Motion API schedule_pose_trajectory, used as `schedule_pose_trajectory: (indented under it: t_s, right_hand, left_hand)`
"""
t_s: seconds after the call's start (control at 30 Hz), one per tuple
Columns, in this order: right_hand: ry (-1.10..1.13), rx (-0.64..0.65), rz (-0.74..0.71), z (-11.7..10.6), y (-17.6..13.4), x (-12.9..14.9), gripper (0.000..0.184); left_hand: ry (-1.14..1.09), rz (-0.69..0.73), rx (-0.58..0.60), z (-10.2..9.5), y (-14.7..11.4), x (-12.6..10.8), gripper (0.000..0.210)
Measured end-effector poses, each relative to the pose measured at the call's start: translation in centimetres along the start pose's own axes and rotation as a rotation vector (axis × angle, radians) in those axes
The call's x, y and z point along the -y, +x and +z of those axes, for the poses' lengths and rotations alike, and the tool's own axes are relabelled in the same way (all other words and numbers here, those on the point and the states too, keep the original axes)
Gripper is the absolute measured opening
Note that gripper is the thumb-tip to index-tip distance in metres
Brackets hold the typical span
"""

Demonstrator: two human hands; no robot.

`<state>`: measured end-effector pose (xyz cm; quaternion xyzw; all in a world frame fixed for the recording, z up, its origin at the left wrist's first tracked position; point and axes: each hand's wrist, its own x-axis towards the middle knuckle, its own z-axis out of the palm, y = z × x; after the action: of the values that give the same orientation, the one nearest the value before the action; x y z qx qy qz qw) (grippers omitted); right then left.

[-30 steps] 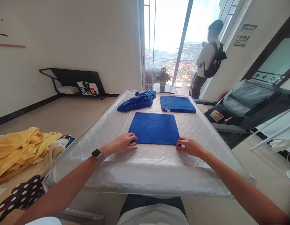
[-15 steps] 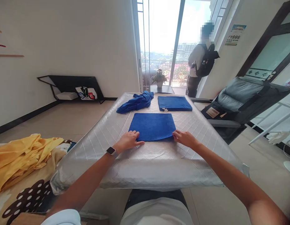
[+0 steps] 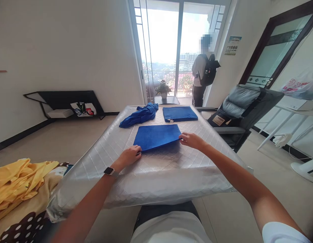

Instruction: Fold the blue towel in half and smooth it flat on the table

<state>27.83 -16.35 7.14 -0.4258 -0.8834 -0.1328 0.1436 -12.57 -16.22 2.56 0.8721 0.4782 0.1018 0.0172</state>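
- Blue cloth [image 3: 156, 135] lies in front of the person on the silvery, quilted tabletop [image 3: 146, 185], nearer than a neat blue stack [image 3: 180, 113] on the right and a crumpled blue bundle [image 3: 142, 115] on the left.
- Its far edge rests flat, while its near edge slants up toward the right; the shadow beneath suggests that the near right corner is off the surface and the left one sits low.
- Handling this edge well, I judge, calls for light sideways tension between the two corners, enough to keep it straight without dragging the far side out of square.
- Bringing both corners to an even height should help, since one raised corner alone could twist the fabric or leave a diagonal crease.
- Left hand [image 3: 131, 153]: closed, fingers curled over the near left corner in what looks like a pinch, low by the tabletop; the thumb's contact is too small to make out.
- Right hand [image 3: 193, 140]: thumb and fingertips closed together on the near right corner, held higher than the left.
- Neither hand touches the stack or the bundle; both lie beyond the cloth's far edge.
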Motion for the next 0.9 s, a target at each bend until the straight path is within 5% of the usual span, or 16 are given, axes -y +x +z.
schedule_pose_trajectory:
  t_s: [0.27,0.53,0.9]
  right_hand:
    - [-0.029,-0.053,0.048,-2.0,-2.7,0.5,0.024]
    - [-0.078,-0.238,0.064,-10.0,-5.2,1.2,0.026]
    - [-0.086,-0.385,0.047,-17.8,-7.1,0.9,0.023]
  left_hand:
    - [0.019,0.051,-0.138,-1.6,-2.5,-0.4,0.023]
    - [0.018,0.123,-0.435,-8.3,-3.8,-3.0,0.034]
    - [0.049,0.173,-0.589,-16.1,-3.2,-5.9,0.02]
